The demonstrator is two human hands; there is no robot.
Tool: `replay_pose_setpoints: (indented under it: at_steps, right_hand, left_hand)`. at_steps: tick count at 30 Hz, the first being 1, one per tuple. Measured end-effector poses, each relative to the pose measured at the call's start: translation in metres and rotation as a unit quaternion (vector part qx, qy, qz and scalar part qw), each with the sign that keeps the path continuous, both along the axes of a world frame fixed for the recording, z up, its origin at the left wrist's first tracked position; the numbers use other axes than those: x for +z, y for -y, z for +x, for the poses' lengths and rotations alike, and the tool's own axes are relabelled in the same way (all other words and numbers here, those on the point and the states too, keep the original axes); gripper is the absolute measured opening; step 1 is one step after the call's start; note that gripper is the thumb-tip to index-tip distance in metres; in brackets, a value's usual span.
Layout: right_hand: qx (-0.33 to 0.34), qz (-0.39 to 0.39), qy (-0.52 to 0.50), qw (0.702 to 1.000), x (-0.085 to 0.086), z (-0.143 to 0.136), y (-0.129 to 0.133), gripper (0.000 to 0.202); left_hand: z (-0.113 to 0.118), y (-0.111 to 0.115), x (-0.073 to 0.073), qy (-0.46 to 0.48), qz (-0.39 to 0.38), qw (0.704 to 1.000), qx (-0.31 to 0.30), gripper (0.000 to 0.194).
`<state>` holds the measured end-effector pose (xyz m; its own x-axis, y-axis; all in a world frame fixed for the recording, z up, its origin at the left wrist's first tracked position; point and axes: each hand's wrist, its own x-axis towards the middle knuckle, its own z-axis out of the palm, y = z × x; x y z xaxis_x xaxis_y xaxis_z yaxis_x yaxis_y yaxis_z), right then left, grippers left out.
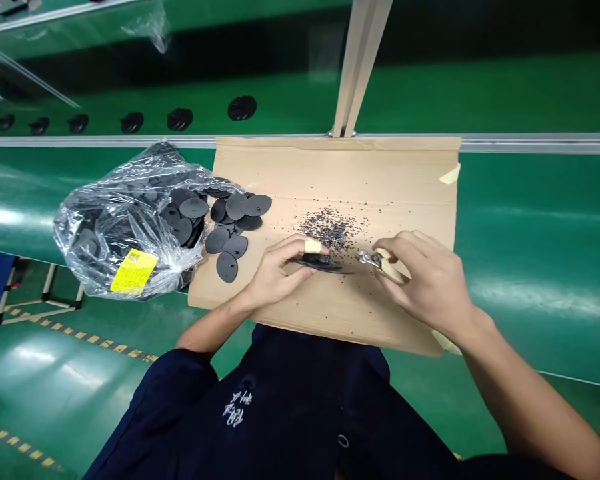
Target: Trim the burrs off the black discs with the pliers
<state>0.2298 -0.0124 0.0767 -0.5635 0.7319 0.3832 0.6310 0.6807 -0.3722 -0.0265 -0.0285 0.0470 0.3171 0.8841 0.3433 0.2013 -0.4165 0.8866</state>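
My left hand (283, 270) pinches a black oval plastic part (325, 265) by its left end, tilted nearly edge-on over the cardboard. Yellow tape wraps one of its fingers. In my right hand (425, 277) is a pair of cutting pliers (373, 259) with pale handles. Their jaws point left, a short way from the part's right side and apart from it. A heap of small black plastic bits (330, 228) lies just beyond both hands. Several loose black oval discs (227, 267) are spread to the left of my left hand.
A clear plastic bag (105, 227) full of black discs, with a yellow label (134, 272), lies at the left. Under the work is a cardboard sheet (280, 163). Several black parts (242, 108) sit in a row beyond the metal rail (530, 141). An upright post (363, 67) rises behind the cardboard.
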Motion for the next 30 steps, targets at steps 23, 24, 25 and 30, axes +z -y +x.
replay_pose_setpoints:
  at_steps: [23, 24, 25, 30]
  right_hand:
    - [0.02, 0.061, 0.118, 0.991, -0.001, -0.011, -0.001, 0.019]
    - [0.018, 0.069, 0.133, 0.989, 0.0, -0.012, 0.0, 0.018]
    - [0.016, 0.074, 0.15, 0.986, 0.002, -0.013, 0.0, 0.018]
    - [0.02, 0.101, 0.229, 0.968, 0.009, -0.018, 0.004, 0.016]
  left_hand:
    - [0.011, 0.007, -0.004, 0.123, -0.033, 0.992, -0.006, 0.022]
    - [0.011, 0.008, -0.003, 0.126, -0.028, 0.992, -0.003, 0.022]
    - [0.011, 0.008, -0.003, 0.125, -0.021, 0.992, 0.001, 0.021]
    - [0.009, 0.012, -0.003, 0.094, 0.026, 0.995, 0.02, 0.023]
